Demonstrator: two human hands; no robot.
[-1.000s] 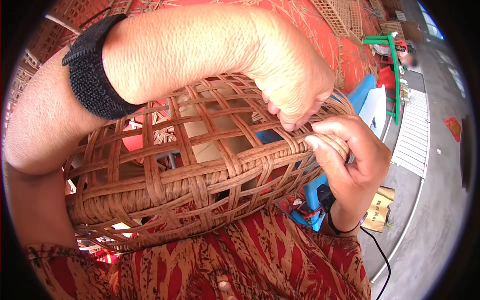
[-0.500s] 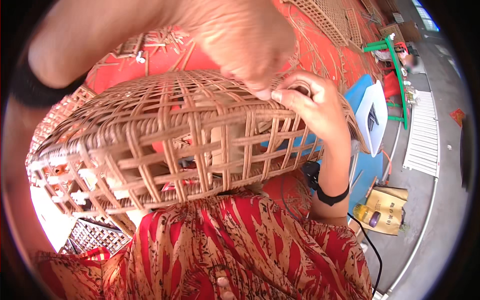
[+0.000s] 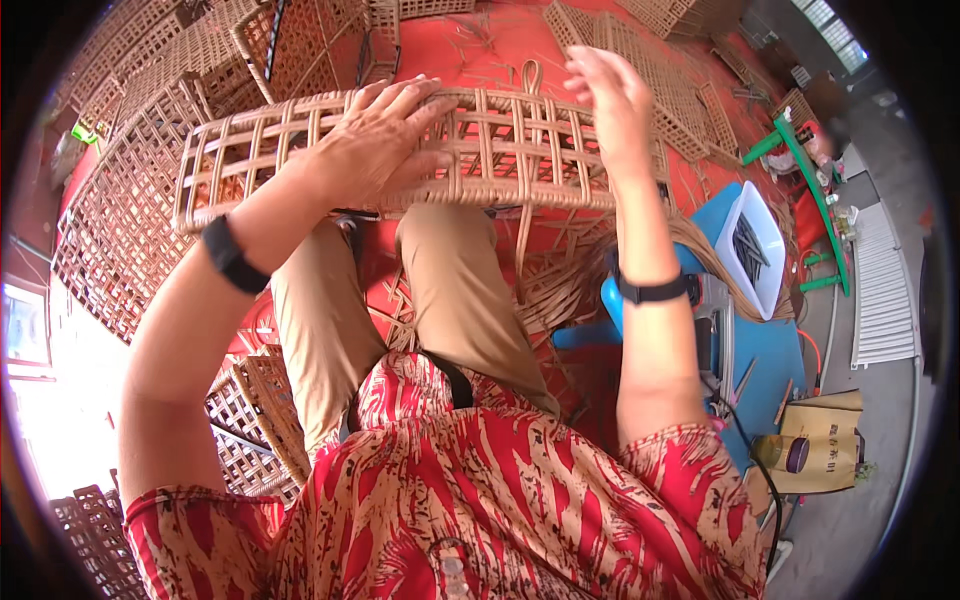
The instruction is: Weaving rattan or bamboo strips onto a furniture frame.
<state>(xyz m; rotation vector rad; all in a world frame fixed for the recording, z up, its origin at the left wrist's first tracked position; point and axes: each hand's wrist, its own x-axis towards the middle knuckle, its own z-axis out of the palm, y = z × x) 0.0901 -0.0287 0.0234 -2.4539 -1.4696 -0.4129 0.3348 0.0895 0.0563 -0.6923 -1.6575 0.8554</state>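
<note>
A long woven rattan frame [image 3: 490,130] with an open lattice lies crosswise over my knees. My left hand [image 3: 385,140] rests flat on its upper left part, fingers stretched and thumb apart. Near the frame's right end, my right hand [image 3: 618,105] is raised with its fingers extended and slightly blurred; nothing shows in it. Between the hands, a flat rattan strip makes a loop [image 3: 532,76] above the far edge, while a strip end [image 3: 522,250] dangles from the near edge.
Large woven rattan panels [image 3: 130,210] stand at the left. On my right are a blue stool [image 3: 770,360], a white bin [image 3: 752,250] holding dark pieces, a bundle of strips [image 3: 705,250] and a brown paper bag [image 3: 820,430]. Strip scraps litter the red floor covering [image 3: 450,55].
The rattan frame has dropped from close in front of me to my knees. My hands, formerly together at its upper edge, have moved apart, the left onto the frame and the right up.
</note>
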